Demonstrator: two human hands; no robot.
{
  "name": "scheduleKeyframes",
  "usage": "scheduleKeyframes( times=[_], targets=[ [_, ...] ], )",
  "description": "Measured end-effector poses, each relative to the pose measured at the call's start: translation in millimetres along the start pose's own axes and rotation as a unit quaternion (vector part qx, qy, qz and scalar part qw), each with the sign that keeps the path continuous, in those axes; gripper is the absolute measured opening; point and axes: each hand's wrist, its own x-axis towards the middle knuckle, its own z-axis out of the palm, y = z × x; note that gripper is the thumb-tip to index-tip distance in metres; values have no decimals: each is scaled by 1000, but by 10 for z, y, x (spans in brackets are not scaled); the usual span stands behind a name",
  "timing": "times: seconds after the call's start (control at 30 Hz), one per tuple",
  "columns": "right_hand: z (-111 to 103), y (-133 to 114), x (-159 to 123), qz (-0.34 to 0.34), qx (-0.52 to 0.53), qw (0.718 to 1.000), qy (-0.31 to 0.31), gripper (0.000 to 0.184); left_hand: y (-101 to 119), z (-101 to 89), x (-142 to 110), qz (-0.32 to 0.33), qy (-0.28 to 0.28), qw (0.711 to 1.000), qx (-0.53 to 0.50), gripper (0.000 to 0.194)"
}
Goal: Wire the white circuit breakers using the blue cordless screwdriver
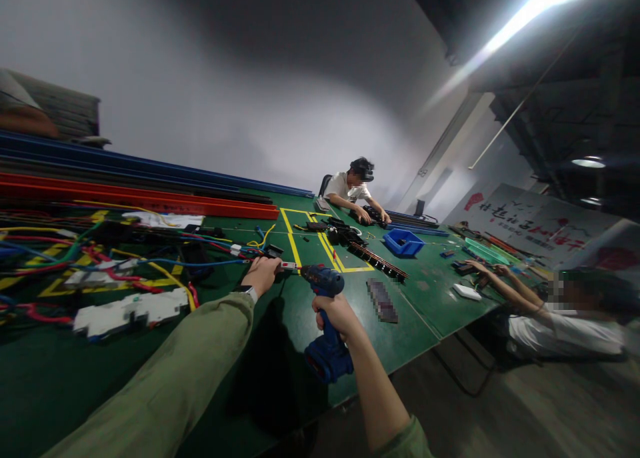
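Note:
My right hand (339,313) is wrapped around the grip of a blue cordless drill (327,281), its battery base hanging below my fist. The drill's nose points left at a small white and black electrical part (289,266); whether the bit touches it I cannot tell. Closed around that part from the left is my left hand (263,275), with a watch on the wrist. A blue wire (220,263) runs up to these fingers, which hide much of the part. White circuit breakers (131,311) with red, yellow and blue wires lie left of my left forearm.
Orange rails (150,197) and blue rails (125,163) lie along the far left of the green table (420,311). A blue bin (403,242), a copper-coloured strip (377,259) and a blurred flat object (382,301) are ahead and right. Two people work at the table, across and right.

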Motion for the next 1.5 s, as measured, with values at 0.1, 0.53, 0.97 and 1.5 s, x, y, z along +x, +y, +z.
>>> scheduleKeyframes(
  times=[0.1, 0.53, 0.97, 1.5],
  targets=[
    [-2, 5, 4, -7, 1, 1000, 0, 11, 1, -1, -1, -2, -5, 1000, -2, 24],
    [-6, 3, 11, 0, -6, 1000, -2, 9, -8, 9, -8, 0, 7, 1000, -12, 25],
    [2, 6, 0, -6, 0, 1000, -1, 10, -1, 1, -9, -6, -1, 1000, -19, 26],
    [3, -20, -7, 6, -13, 1000, -3, 9, 20, -35, -8, -9, -7, 1000, -26, 25]
  ],
)
